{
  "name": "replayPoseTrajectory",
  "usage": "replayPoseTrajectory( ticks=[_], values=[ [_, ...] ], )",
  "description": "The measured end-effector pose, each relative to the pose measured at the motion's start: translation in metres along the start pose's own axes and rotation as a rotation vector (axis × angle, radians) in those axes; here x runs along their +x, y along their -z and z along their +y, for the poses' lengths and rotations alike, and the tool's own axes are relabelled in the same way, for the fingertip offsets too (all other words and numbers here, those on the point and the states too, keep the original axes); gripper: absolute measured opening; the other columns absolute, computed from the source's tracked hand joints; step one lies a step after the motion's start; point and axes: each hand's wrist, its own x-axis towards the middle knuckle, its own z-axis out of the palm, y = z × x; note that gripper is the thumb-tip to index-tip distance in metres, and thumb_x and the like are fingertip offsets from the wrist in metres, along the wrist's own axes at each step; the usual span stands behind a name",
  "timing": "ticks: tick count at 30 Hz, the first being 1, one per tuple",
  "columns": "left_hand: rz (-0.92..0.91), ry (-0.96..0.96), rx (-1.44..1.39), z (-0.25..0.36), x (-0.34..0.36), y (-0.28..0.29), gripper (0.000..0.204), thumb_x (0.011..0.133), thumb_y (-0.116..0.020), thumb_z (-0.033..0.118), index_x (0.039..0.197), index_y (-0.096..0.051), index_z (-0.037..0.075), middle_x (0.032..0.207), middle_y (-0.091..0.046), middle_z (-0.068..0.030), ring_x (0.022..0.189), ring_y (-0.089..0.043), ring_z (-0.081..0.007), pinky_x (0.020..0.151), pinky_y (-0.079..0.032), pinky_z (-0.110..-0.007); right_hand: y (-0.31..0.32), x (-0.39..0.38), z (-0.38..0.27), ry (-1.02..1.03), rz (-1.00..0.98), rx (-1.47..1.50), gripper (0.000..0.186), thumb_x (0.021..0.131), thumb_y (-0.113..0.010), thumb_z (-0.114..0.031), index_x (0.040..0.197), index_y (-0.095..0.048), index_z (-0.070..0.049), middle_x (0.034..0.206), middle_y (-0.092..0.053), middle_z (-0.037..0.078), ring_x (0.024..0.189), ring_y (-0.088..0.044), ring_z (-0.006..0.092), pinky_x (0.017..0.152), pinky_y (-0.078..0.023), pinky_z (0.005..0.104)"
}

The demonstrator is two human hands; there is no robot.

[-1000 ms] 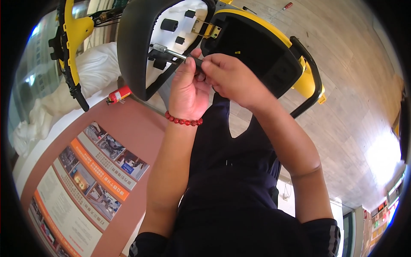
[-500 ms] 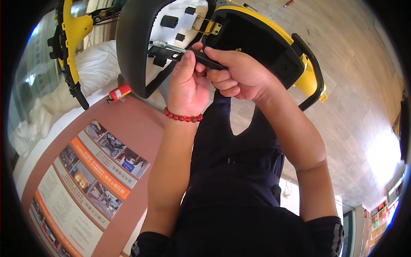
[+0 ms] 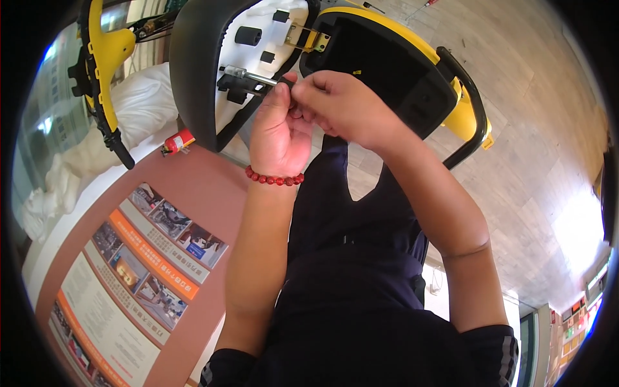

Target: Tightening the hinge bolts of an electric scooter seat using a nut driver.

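Note:
A socket driver (image 3: 259, 78) with a metal shaft reaches in to the white underside (image 3: 227, 111) of a raised black seat (image 3: 193, 71). Its socket end lies by a black bracket (image 3: 240, 86) there; whether it sits on a fastener I cannot tell. My left hand (image 3: 280, 145), with a red bead bracelet (image 3: 274, 178) at the wrist, pinches the driver where shaft meets handle. Closed over the handle is my right hand (image 3: 351, 106), which hides most of it. A brass-coloured hinge (image 3: 317, 42) joins the seat to a yellow scooter with a black storage bin (image 3: 374, 51).
Yellow handlebar bodywork (image 3: 106, 58) rises at the far left, next to a white sculpture (image 3: 142, 97). A red fire extinguisher (image 3: 178, 140) stands near a poster board (image 3: 155, 258). A black grab rail (image 3: 482, 126) curves at the scooter's right. A red-handled screwdriver (image 3: 430, 3) lies on the floor.
My right hand has turned on the handle and come closer to my left; the handle's black end, seen before, is now covered. The shaft stays at the bracket.

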Motion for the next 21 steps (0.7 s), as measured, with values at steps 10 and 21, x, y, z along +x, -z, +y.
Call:
replayPoseTrajectory(
  ticks=[10, 21],
  values=[
    [0.079, -0.016, 0.011, 0.006, -0.002, -0.005, 0.024, 0.089, -0.055, 0.025, 0.101, -0.055, 0.004, 0.080, -0.057, 0.0007, 0.071, -0.049, -0.0085, 0.071, -0.042, -0.024, 0.006, 0.012, -0.009, -0.353, -0.195, 0.549, 0.027, 0.092, -0.048, -0.030, 0.101, -0.057, -0.006, 0.072, -0.054, 0.001, 0.048, -0.031, 0.0037, 0.042, -0.026, 0.0190],
    [0.154, -0.038, 0.008, 0.005, 0.000, -0.011, 0.029, 0.088, -0.056, 0.030, 0.105, -0.054, 0.006, 0.072, -0.051, 0.0030, 0.068, -0.047, -0.0078, 0.074, -0.042, -0.026, 0.005, 0.005, -0.007, -0.106, -0.087, 0.160, 0.026, 0.090, -0.048, -0.024, 0.087, -0.058, 0.000, 0.058, -0.048, -0.001, 0.044, -0.033, 0.0047, 0.040, -0.028, 0.0193]
  ],
)
